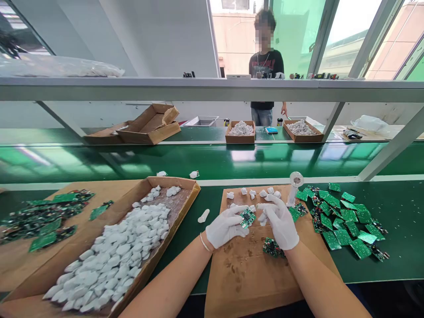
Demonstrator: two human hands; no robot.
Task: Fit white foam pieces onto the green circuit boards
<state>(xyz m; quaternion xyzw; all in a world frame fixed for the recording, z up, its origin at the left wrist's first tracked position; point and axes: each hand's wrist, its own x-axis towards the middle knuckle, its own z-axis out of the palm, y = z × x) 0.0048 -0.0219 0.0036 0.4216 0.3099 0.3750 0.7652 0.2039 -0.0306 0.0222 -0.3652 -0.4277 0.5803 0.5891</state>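
My left hand [225, 227], in a white glove, pinches a small green circuit board [247, 217] over a brown cardboard sheet [245, 282]. A bit of white material shows at the board's top edge. Just right of the board is my right hand [281, 221], also gloved, its fingers bent and drawn together; what they hold, if anything, is hidden. Beneath the right hand lies another circuit board [272, 247] with components facing up. Several white lumps [252, 194] sit along the sheet's far edge, near a clear-headed upright object [294, 187].
On the left, a long cardboard tray [195, 190] holds many white lumps. Circuit boards are piled at far left [49, 216] and right [351, 221]. Beyond runs a green conveyor belt [198, 157], under a metal shelf [165, 90]. A person [266, 64] stands behind filled boxes [240, 138].
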